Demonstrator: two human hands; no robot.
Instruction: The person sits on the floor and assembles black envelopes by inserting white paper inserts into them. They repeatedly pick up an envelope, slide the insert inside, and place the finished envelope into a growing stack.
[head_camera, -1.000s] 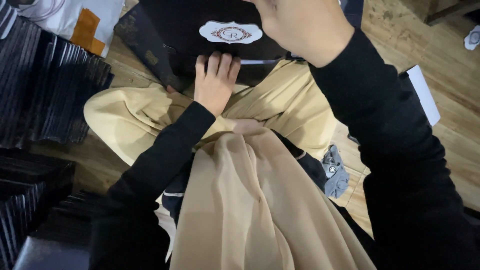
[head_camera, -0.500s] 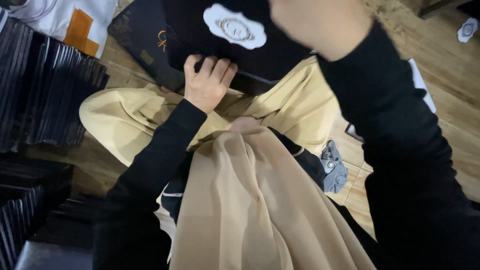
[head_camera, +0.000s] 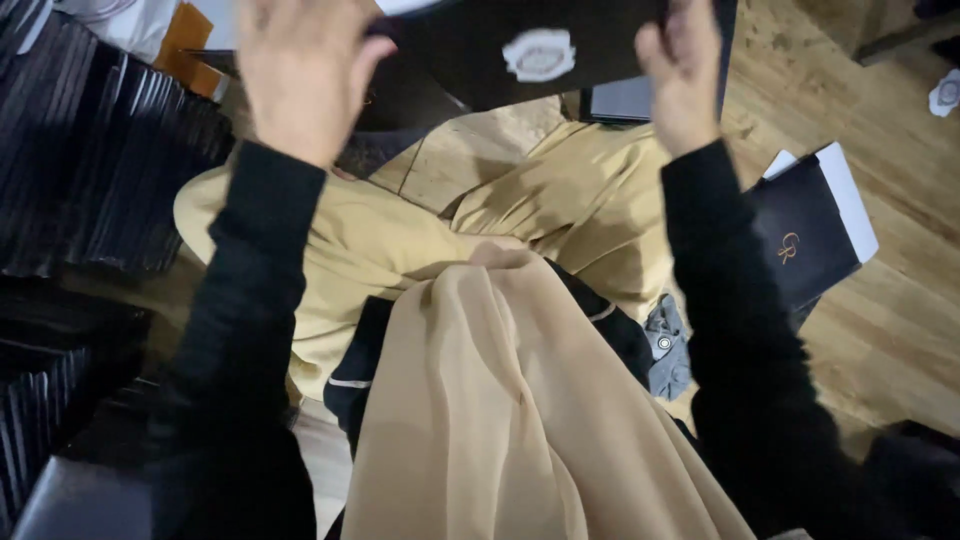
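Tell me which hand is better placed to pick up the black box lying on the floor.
Right. The right hand grips the raised black sheet on the same side as the black box, which lies on the wooden floor beside that arm. The left hand is across the lap, by the black stacks.

1. flat box (head_camera: 560, 50): black, with a whitish oval label
2. sleeves (head_camera: 240, 330): plain black
3. trousers (head_camera: 580, 200): mustard yellow
4. draped cloth (head_camera: 500, 420): tan
5. floor (head_camera: 880, 330): light wood planks
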